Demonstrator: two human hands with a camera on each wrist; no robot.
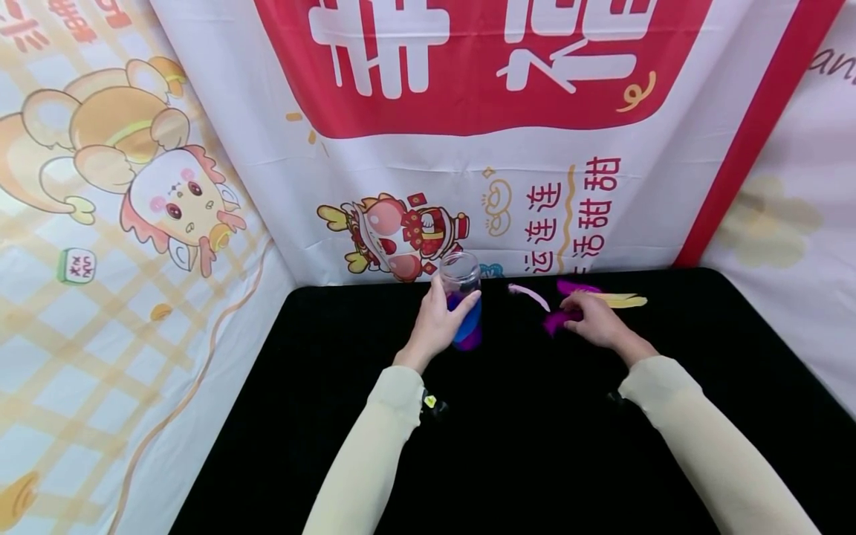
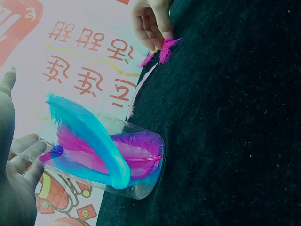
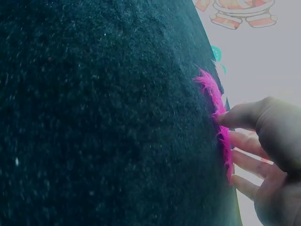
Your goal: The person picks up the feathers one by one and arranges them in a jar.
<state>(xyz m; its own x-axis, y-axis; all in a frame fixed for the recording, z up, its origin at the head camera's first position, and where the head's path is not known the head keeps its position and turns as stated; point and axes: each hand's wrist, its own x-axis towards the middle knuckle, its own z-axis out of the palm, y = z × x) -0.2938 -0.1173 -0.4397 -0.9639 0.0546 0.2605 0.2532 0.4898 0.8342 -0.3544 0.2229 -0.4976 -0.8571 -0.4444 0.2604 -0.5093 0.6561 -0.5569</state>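
My left hand (image 1: 436, 319) grips a clear cup (image 1: 460, 269) standing upright near the back of the black table. Blue feathers (image 2: 87, 120) and magenta feathers (image 2: 84, 148) fill the cup, seen through its wall in the left wrist view. To the right of it, my right hand (image 1: 597, 321) pinches a magenta feather (image 1: 555, 322) low over the cloth. Thumb and fingertips meet along that feather's edge in the right wrist view. Between cup and right hand lies a thin pale feather (image 1: 533, 297).
Just beyond the right hand lie another magenta feather (image 1: 574, 286) and a yellow feather (image 1: 625, 301). A black cloth (image 1: 521, 446) covers the table. Printed white and red hangings (image 1: 401, 171) rise at its back edge and both sides.
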